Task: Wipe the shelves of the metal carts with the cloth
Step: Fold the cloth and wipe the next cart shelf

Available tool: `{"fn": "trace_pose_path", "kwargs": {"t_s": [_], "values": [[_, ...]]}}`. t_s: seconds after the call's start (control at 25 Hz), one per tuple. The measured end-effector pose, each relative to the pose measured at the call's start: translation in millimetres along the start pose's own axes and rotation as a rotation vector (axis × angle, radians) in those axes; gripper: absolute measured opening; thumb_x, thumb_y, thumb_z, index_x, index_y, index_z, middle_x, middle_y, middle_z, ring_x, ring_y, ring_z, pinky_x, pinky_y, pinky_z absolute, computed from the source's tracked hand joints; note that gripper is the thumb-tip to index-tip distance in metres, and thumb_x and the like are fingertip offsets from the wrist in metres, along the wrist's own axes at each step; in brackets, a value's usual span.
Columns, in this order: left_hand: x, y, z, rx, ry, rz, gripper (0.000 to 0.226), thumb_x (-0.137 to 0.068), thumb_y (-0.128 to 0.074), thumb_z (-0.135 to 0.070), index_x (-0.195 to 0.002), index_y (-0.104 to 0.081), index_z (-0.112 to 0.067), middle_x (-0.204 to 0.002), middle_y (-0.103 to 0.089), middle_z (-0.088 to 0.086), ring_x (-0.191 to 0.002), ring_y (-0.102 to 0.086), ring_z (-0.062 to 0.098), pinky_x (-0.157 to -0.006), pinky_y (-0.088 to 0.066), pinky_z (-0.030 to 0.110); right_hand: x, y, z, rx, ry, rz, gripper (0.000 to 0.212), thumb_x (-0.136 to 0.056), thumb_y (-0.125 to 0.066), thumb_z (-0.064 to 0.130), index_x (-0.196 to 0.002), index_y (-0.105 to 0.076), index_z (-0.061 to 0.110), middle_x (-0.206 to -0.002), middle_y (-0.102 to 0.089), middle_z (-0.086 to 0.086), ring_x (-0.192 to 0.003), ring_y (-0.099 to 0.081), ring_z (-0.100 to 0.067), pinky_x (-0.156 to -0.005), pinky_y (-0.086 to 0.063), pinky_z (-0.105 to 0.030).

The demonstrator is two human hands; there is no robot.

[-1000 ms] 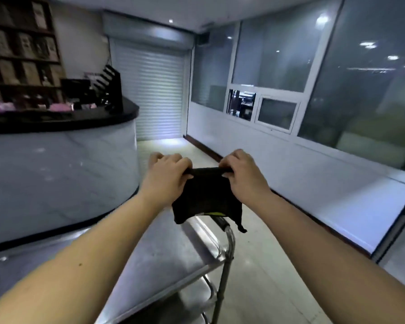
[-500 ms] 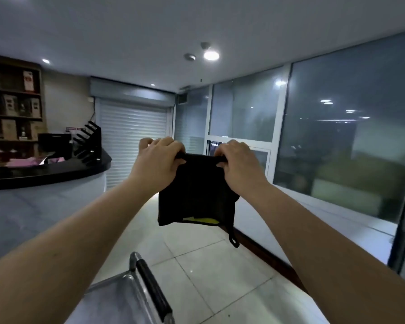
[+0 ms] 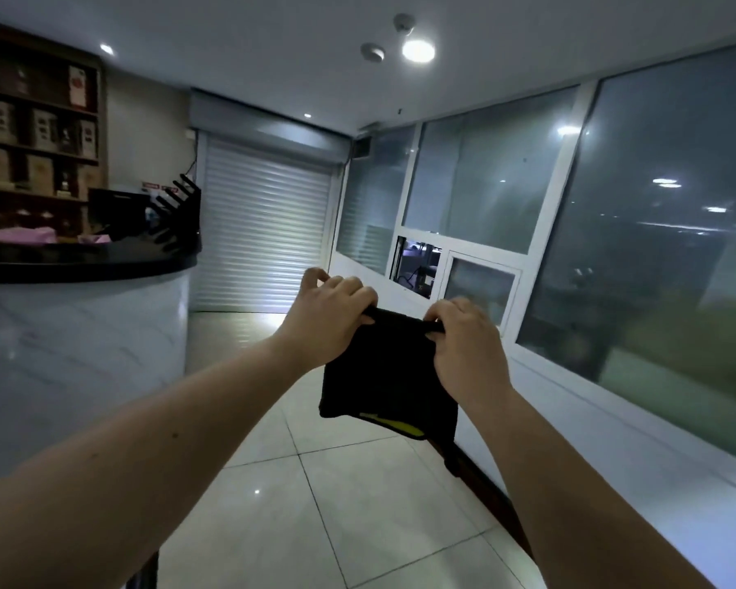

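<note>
Two hands, left (image 3: 330, 320), right (image 3: 468, 346) — on cloth (image 3: 383, 376)

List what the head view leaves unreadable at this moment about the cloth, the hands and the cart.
1. Metal cart: its shelves are out of frame, below the head view's bottom edge.
2. Fingertips of the left hand and right hand: curled out of sight behind the top edge of the cloth.
3. Yellow patch on the cloth: mostly folded under, so its shape is unclear.
4. Box labels on the wooden shelf: too small and dim.
</note>
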State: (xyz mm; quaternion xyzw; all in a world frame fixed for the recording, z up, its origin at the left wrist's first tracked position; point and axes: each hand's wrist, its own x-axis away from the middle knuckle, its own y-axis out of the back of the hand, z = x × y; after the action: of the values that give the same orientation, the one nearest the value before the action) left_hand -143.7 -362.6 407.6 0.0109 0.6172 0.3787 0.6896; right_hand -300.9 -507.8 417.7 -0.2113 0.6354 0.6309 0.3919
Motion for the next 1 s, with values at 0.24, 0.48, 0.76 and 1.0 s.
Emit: {"fn": "trace_pose_path", "kwargs": {"t_s": [0.24,0.48,0.76,1.0], "values": [[-17.7,-162.4,38.4,0.023,-0.033,0.047,0.019,-0.089,-0.047,-0.034,-0.095,-0.062,-0.024,-0.09,-0.064,-0.004,-0.077,-0.063,0.02,-0.085,-0.035,0.041,-58.7,-125.5,-83.3,-0.034,-0.048,0.109,0.014,-0.091,-0.057,0.006,-0.096,-0.063,0.018,-0.096,-0.057,0.003,-0.094,-0.052,-0.021,-0.087,-0.045,-0.036],[-32.4,-316.3,76.2,0.075,0.098,0.094,0.011,-0.085,-0.058,-0.029,-0.093,-0.062,-0.022,-0.089,-0.065,-0.002,-0.075,-0.063,0.023,-0.083,-0.033,0.04,-128.4,-243.5,-155.2,-0.008,-0.027,0.238,0.015,-0.088,-0.056,0.003,-0.095,-0.063,0.014,-0.096,-0.059,-0.002,-0.092,-0.052,-0.024,-0.083,-0.045,-0.039],[-50.7,-447.4,138.2,-0.003,0.279,0.133,0.012,-0.083,-0.071,-0.02,-0.093,-0.064,-0.019,-0.088,-0.067,0.001,-0.076,-0.064,0.027,-0.08,-0.03,0.04,-222.9,-397.1,-224.6,-0.139,0.114,0.259,0.016,-0.09,-0.057,0.006,-0.101,-0.064,0.014,-0.106,-0.06,-0.005,-0.098,-0.051,-0.027,-0.085,-0.043,-0.039],[-42.4,-491.4,228.3,-0.223,0.528,0.171,0.014,-0.082,-0.061,-0.025,-0.093,-0.066,-0.018,-0.086,-0.067,0.0,-0.075,-0.063,0.026,-0.078,-0.027,0.037,-323.3,-533.1,-202.2,-0.412,0.359,0.286,0.015,-0.088,-0.057,0.005,-0.099,-0.065,0.013,-0.102,-0.06,-0.004,-0.098,-0.05,-0.027,-0.086,-0.04,-0.039]]}}
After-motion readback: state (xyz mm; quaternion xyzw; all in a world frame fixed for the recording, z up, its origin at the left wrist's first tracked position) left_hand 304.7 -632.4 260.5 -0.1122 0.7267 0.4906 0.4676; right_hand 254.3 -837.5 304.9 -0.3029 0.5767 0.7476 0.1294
